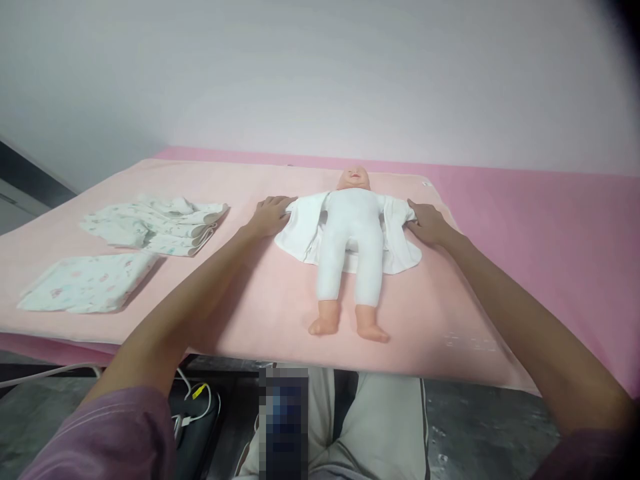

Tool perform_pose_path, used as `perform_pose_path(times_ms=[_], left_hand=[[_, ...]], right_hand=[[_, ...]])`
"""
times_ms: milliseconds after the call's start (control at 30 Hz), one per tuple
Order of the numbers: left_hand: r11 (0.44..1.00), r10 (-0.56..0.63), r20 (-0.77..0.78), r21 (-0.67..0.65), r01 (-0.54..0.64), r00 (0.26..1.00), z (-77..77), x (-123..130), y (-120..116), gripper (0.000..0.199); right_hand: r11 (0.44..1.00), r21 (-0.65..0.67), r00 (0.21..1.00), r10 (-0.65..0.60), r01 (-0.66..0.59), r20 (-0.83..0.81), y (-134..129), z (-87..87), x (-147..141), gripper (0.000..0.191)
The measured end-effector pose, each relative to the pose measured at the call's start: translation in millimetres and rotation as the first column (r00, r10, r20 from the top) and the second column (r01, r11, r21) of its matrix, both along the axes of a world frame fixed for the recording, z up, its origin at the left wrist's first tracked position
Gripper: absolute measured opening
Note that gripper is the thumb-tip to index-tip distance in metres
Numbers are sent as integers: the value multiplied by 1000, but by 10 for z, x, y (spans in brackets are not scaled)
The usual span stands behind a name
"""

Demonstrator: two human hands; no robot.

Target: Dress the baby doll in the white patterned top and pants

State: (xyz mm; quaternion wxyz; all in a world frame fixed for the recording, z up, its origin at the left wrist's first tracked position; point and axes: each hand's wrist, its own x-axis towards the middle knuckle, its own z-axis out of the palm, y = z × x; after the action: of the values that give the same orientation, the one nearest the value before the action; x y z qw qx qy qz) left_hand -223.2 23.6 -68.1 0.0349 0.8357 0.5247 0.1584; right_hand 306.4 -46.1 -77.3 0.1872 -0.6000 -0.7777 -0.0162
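Note:
A baby doll [351,220] with a white cloth body lies on its back on the pink mat, head away from me, bare feet toward me. A white baby shirt [300,233] is spread open under it, and its sleeves cover the doll's outstretched arms. My left hand [271,215] is closed at the end of the sleeve on the left. At the other sleeve's end, my right hand [429,223] grips the cuff, fingers bent around it. The doll's hands are hidden by the sleeves and my fingers.
A folded printed cloth [90,283] and a rumpled printed garment [160,225] lie on the mat [240,320] at left. Pink bedding [540,247] extends to the right, and a wall rises behind. Below the front edge are my legs, a black case [200,433] and white cables.

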Motion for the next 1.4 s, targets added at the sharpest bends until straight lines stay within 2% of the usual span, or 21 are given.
perform_pose_path(times_ms=[67, 133, 233, 300, 367, 467, 533, 567, 667, 700, 767, 833, 867, 900, 967, 1033, 1100, 1200, 1267, 1333, 1400], left_hand=[[997, 53, 36, 59, -55, 998, 5, -17, -182, 72], [983, 125, 97, 121, -136, 987, 3, -46, -414, 64], [963, 231, 190, 98, -253, 954, -11, -74, -727, 47], [963, 265, 204, -1, -270, 942, 1, -56, -833, 45], [957, 281, 182, -131, -260, 942, 55, -8, -845, 43], [908, 318, 229, -354, -225, 920, 233, 106, -781, 39], [892, 347, 358, -412, -187, 867, 398, 227, -756, 35], [904, 349, 456, -395, -165, 819, 484, 314, -760, 32], [970, 232, 718, -225, -97, 657, 707, 698, -852, 22], [987, 151, 750, -156, -50, 644, 755, 851, -908, 18], [992, -65, 706, -33, 125, 705, 792, 1124, -1056, 13], [934, -298, 570, 8, 358, 766, 755, 1261, -1238, 16], [904, -381, 497, 22, 427, 780, 715, 1258, -1335, 18], [888, -427, 441, 40, 458, 790, 666, 1207, -1429, 20], [885, -436, 424, 41, 464, 794, 561, 1005, -1589, 24], [881, -398, 481, -34, 471, 781, 472, 768, -1673, 30], [884, -346, 527, -96, 458, 776, 417, 610, -1638, 33], [949, -238, 537, -50, 312, 809, 397, 635, -1331, 34], [986, -144, 513, 3, 165, 847, 411, 806, -1012, 29], [999, -46, 471, 3, 51, 881, 431, 1042, -691, 26], [999, -21, 499, -25, 39, 866, 448, 1286, -437, 30]], right_hand=[[991, 14, 991, -129, 130, -24, -155, -77, -37, 86], [970, 82, 972, -222, 228, -75, -428, -141, -111, 91], [941, 180, 952, -258, 286, -164, -884, -168, -250, 69], [954, 75, 943, -272, 291, -192, -1092, -124, -347, 54], [952, -113, 941, -299, 284, -160, -1174, -22, -433, 49], [888, -393, 954, -290, 239, -77, -1116, 238, -508, 48], [862, -478, 946, -277, 168, -169, -1025, 459, -543, 45], [876, -462, 920, -285, 136, -271, -977, 572, -577, 41], [973, -188, 770, -223, 136, -598, -865, 862, -833, 30], [988, -76, 747, -152, 136, -647, -852, 926, -972, 28], [997, 78, 800, 30, 21, -599, -886, 982, -1276, 26], [958, 17, 875, 269, -286, -403, -1015, 944, -1513, 22], [908, -56, 874, 381, -415, -302, -1108, 896, -1574, 20], [871, -94, 861, 451, -482, -235, -1211, 837, -1591, 18], [867, -62, 851, 467, -494, -241, -1403, 711, -1509, 19], [898, 5, 836, 412, -440, -363, -1505, 604, -1337, 26], [936, 74, 815, 338, -345, -471, -1451, 532, -1173, 31], [981, 140, 816, 192, -137, -545, -1071, 485, -1063, 33], [991, 128, 847, 108, -47, -521, -694, 490, -1082, 31], [996, 94, 887, 44, -1, -460, -307, 522, -1139, 31], [999, 18, 912, -26, 36, -409, 27, 573, -1204, 29]])
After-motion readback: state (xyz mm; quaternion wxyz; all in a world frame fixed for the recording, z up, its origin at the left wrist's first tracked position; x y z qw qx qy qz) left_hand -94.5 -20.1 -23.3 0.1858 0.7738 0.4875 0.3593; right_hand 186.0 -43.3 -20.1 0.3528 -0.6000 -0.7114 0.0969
